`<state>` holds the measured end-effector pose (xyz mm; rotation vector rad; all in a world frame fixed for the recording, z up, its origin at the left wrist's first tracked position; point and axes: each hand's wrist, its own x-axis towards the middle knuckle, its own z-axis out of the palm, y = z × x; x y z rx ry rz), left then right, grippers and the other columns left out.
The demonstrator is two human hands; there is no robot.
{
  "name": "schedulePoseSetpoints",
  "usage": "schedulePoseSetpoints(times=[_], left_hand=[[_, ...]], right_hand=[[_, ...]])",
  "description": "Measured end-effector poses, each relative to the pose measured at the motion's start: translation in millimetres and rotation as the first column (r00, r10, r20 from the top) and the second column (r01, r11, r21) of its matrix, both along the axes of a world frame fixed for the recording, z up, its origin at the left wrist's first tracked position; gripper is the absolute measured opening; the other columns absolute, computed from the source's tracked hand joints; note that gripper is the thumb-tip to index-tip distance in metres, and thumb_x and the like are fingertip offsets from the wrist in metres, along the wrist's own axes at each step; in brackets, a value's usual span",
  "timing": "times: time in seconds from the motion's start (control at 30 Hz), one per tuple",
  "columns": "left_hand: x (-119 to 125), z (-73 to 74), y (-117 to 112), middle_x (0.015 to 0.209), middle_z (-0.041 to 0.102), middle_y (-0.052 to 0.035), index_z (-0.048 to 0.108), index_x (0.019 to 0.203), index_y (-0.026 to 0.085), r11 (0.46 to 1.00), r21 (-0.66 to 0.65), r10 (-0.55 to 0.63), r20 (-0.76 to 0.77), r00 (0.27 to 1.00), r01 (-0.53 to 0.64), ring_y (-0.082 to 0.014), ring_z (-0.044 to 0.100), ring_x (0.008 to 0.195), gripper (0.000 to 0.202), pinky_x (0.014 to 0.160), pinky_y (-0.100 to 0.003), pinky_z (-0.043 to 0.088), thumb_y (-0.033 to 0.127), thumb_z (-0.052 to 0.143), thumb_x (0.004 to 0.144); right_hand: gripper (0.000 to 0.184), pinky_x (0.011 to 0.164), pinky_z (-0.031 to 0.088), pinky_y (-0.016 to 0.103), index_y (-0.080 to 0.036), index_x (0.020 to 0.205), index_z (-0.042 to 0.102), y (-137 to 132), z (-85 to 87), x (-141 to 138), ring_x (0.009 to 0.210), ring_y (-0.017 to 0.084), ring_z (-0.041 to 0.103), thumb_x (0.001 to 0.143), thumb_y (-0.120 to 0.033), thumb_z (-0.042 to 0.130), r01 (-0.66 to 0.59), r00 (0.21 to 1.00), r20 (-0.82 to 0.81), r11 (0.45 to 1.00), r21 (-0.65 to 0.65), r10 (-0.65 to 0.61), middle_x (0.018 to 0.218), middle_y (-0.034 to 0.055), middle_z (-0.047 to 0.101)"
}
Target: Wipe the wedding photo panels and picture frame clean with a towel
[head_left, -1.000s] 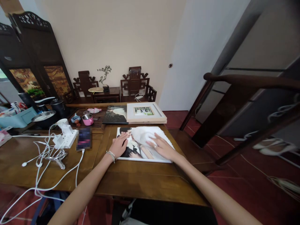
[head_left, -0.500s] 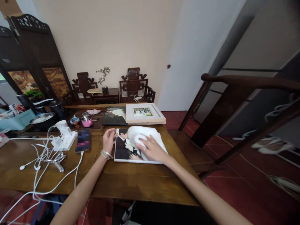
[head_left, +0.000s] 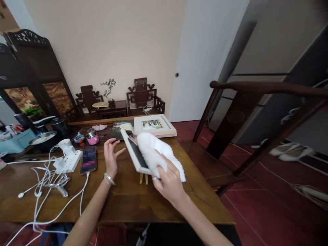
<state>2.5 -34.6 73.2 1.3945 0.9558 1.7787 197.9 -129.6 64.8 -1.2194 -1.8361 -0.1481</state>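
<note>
My right hand [head_left: 170, 182] grips a fluffy white cloth [head_left: 153, 150], bunched under the fingers and draped over a photo panel [head_left: 137, 153]. The panel, white-edged with a dark picture, is tilted up off the table on its left side; the cloth covers most of its face. Whether my right fingers also pinch the panel through the cloth, I cannot tell. Two short pale prongs [head_left: 144, 178] show below the panel's lower edge, too small to identify. To the left, my left hand [head_left: 111, 157] hovers with fingers spread, apart from the panel and holding nothing.
Behind lie a pale-framed picture [head_left: 155, 125] and a dark photo panel [head_left: 116, 130]. A phone [head_left: 88, 159], a power strip [head_left: 70, 160] and tangled white cables are on the left. A pink cup [head_left: 92, 138] stands farther back. A wooden chair [head_left: 230, 119] is at right.
The panel has gone from flat on the table to tilted, left side raised. The cloth is now gathered at its right under my right hand. My left hand has moved away from the panel's edge.
</note>
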Motion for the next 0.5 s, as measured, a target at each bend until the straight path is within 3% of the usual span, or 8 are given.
schedulePoseSetpoints(times=[0.07, 0.1, 0.13, 0.2, 0.27, 0.33, 0.4, 0.5], left_hand=[[-1, -12.2, 8, 0.126, 0.048, -0.0094, 0.047, 0.11, 0.022, 0.982, -0.186, 0.012, -0.068, 0.998, -0.025, -0.021, 0.052, 0.116, 0.034, 0.082, -0.032, 0.054, 0.047, 0.044, 0.087], [-1, -17.4, 10, 0.125, 0.049, -0.0103, 0.047, 0.112, 0.022, 0.955, -0.294, 0.004, -0.089, 0.996, -0.03, -0.0209, 0.052, 0.116, 0.035, 0.085, -0.032, 0.052, 0.046, 0.047, 0.087], [-1, -21.4, 12, 0.126, 0.05, -0.0111, 0.046, 0.115, 0.021, 0.926, -0.377, -0.029, -0.084, 0.996, -0.005, -0.0206, 0.052, 0.117, 0.036, 0.087, -0.032, 0.051, 0.045, 0.046, 0.087], [2, -24.5, 10, 0.126, 0.053, -0.0121, 0.046, 0.118, 0.021, 0.855, -0.499, -0.173, -0.014, 0.985, 0.143, -0.0207, 0.055, 0.114, 0.039, 0.088, -0.033, 0.05, 0.043, 0.05, 0.087], [7, -22.3, 5, 0.122, 0.058, -0.0129, 0.051, 0.115, 0.019, 0.748, -0.555, -0.367, 0.109, 0.924, 0.363, -0.022, 0.06, 0.107, 0.039, 0.087, -0.035, 0.051, 0.044, 0.054, 0.085], [14, -18.3, 0, 0.115, 0.063, -0.0145, 0.057, 0.108, 0.014, 0.664, -0.53, -0.49, 0.225, 0.842, 0.527, -0.0242, 0.063, 0.101, 0.038, 0.086, -0.037, 0.052, 0.044, 0.055, 0.084], [19, -15.8, -2, 0.108, 0.066, -0.0154, 0.058, 0.106, 0.011, 0.684, -0.483, -0.445, 0.319, 0.837, 0.547, -0.0249, 0.065, 0.097, 0.036, 0.086, -0.038, 0.052, 0.041, 0.054, 0.086], [19, -16.0, 1, 0.1, 0.07, -0.0139, 0.057, 0.106, 0.011, 0.741, -0.501, -0.246, 0.416, 0.875, 0.447, -0.0237, 0.068, 0.089, 0.032, 0.082, -0.036, 0.055, 0.037, 0.049, 0.089]], right_hand=[[0.01, 0.084, 0.049, 0.047, -0.02, 0.071, 0.064, -3, 8.6, 4, 0.093, 0.032, 0.063, 0.076, -0.023, 0.056, 0.079, 0.954, -0.289, 0.996, -0.033, -0.085, 0.086, 0.0131, 0.069], [0.012, 0.079, 0.051, 0.046, -0.018, 0.072, 0.064, -3, 13.8, 4, 0.084, 0.031, 0.065, 0.076, -0.028, 0.059, 0.107, 0.88, -0.459, 0.993, -0.056, -0.121, 0.077, 0.011, 0.069], [0.015, 0.076, 0.053, 0.044, -0.017, 0.076, 0.065, -4, 19.1, 4, 0.08, 0.029, 0.065, 0.076, -0.031, 0.062, 0.118, 0.769, -0.625, 0.99, -0.072, -0.137, 0.075, 0.0093, 0.069], [0.027, 0.076, 0.054, 0.041, -0.014, 0.092, 0.065, -3, 28.3, -1, 0.085, 0.026, 0.065, 0.073, -0.034, 0.068, 0.096, 0.473, -0.876, 0.994, -0.055, -0.094, 0.087, 0.0084, 0.07], [0.041, 0.081, 0.054, 0.039, -0.015, 0.109, 0.06, -1, 33.1, -7, 0.095, 0.024, 0.063, 0.073, -0.033, 0.069, 0.059, 0.199, -0.98, 0.998, -0.001, -0.012, 0.103, 0.0083, 0.068], [0.049, 0.084, 0.053, 0.039, -0.017, 0.118, 0.055, 0, 31.8, -11, 0.101, 0.024, 0.061, 0.073, -0.032, 0.068, -0.001, 0.034, -0.999, 1.0, 0.019, 0.019, 0.111, 0.0081, 0.065], [0.053, 0.084, 0.054, 0.04, -0.018, 0.122, 0.053, 2, 25.2, -10, 0.104, 0.024, 0.061, 0.073, -0.033, 0.069, -0.092, -0.061, -0.998, 0.996, 0.002, -0.004, 0.114, 0.008, 0.064], [0.051, 0.086, 0.053, 0.042, -0.018, 0.12, 0.054, 3, 11.4, -3, 0.105, 0.025, 0.06, 0.074, -0.038, 0.067, -0.208, -0.155, -0.986, 0.978, -0.032, -0.065, 0.115, 0.0087, 0.064]])
